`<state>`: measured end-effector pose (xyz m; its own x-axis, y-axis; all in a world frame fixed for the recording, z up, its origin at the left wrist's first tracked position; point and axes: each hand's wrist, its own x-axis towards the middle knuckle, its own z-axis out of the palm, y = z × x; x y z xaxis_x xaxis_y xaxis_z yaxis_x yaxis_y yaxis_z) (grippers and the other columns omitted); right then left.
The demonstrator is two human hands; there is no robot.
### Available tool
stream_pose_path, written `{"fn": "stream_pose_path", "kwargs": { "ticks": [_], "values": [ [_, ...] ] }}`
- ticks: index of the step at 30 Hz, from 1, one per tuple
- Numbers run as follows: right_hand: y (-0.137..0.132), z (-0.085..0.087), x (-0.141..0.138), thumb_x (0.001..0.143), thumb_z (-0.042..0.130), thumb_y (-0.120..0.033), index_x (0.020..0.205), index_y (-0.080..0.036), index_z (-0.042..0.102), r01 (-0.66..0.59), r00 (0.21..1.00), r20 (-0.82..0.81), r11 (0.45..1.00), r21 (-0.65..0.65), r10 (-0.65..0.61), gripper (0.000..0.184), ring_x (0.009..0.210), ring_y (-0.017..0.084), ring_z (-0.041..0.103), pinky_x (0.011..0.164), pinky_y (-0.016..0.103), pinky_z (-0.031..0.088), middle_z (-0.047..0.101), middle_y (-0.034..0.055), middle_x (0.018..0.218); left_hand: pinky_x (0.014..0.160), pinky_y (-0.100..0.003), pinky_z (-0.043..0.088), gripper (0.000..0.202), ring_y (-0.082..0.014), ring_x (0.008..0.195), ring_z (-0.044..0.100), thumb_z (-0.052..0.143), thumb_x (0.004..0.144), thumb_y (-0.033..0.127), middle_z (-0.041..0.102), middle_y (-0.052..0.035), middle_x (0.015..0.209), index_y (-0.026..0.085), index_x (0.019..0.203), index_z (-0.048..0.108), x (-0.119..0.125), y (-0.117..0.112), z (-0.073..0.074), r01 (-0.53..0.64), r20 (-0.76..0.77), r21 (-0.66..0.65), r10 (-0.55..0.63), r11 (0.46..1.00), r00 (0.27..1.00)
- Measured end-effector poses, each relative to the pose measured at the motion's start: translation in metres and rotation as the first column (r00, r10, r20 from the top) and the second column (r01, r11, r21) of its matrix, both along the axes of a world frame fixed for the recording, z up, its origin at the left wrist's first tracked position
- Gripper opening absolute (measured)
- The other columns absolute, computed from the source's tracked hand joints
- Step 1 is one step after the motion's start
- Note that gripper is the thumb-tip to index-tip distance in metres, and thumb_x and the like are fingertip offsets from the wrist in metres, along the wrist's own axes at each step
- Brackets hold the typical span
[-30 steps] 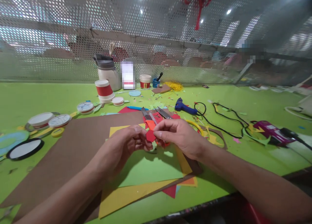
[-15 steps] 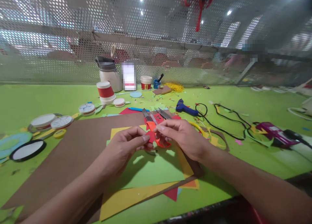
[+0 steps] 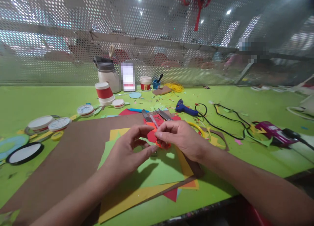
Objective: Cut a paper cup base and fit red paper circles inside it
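Observation:
Between my hands is a small red paper piece (image 3: 151, 136), pinched at its right side by the thumb and fingers of my right hand (image 3: 183, 139). My left hand (image 3: 131, 150) has its thumb and fingers apart around the piece's left side; whether a fingertip still touches it I cannot tell. Below lies a light green paper sheet (image 3: 157, 172) on yellow paper (image 3: 122, 201) and a large brown sheet (image 3: 83, 147). Just beyond my fingers are orange-handled scissors (image 3: 163, 144), partly hidden, and open metal blades (image 3: 164, 114) on red paper scraps.
A blue glue gun (image 3: 186, 108) with a black cord lies at right, near a purple device (image 3: 273, 133). Yellow-handled scissors (image 3: 196, 127) rest beside my right hand. Round lids (image 3: 60, 123), red-and-white tubs (image 3: 104, 93) and a grey-topped jug (image 3: 108, 73) stand at left and back.
My left thumb and fingers have spread apart from their pinch on the red paper piece. My right hand keeps hold of it. The view has shifted slightly.

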<state>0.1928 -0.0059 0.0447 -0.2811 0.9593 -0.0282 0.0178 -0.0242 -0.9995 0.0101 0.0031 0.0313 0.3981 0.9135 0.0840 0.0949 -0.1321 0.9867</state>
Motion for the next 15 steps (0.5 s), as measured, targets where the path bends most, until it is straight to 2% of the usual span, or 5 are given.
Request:
{"fn": "stream_pose_path", "kwargs": {
  "ticks": [4,9,15],
  "values": [
    [-0.0012,0.0012,-0.0001,0.076,0.072,-0.035,0.071,-0.016,0.063,-0.011,1.000,-0.007,1.000,-0.018,0.011,0.022,0.055,0.010,0.051,0.056,0.025,0.041,0.058,-0.0020,0.059,0.078,-0.035,0.053,0.031,-0.0220,0.086,0.067,0.075,0.073,0.032,0.071,-0.0069,0.101,0.020,0.100,0.066,-0.0016,-0.0018,-0.0033,-0.042,-0.101,0.133,0.056,0.990,0.993],
    [-0.0019,0.0010,-0.0007,0.075,0.073,-0.037,0.071,-0.016,0.064,-0.011,1.000,-0.026,1.000,-0.017,0.010,0.024,0.054,0.010,0.051,0.055,0.025,0.041,0.058,-0.0019,0.059,0.074,-0.030,0.051,0.025,-0.0197,0.080,0.066,0.077,0.071,0.031,0.071,-0.0038,0.089,0.022,0.094,0.070,-0.0012,-0.0075,0.0019,-0.138,-0.138,0.278,0.182,0.951,0.974],
    [-0.0022,0.0022,-0.0016,0.075,0.073,-0.041,0.072,-0.015,0.066,-0.024,0.995,-0.097,1.000,-0.011,0.023,0.027,0.054,0.010,0.051,0.055,0.026,0.044,0.061,-0.0010,0.062,0.078,-0.031,0.050,0.024,-0.0197,0.084,0.064,0.075,0.074,0.025,0.070,-0.0033,0.091,0.026,0.097,0.072,-0.0030,-0.0067,0.0025,-0.081,-0.104,0.370,0.128,0.925,0.986]
  ]
}}
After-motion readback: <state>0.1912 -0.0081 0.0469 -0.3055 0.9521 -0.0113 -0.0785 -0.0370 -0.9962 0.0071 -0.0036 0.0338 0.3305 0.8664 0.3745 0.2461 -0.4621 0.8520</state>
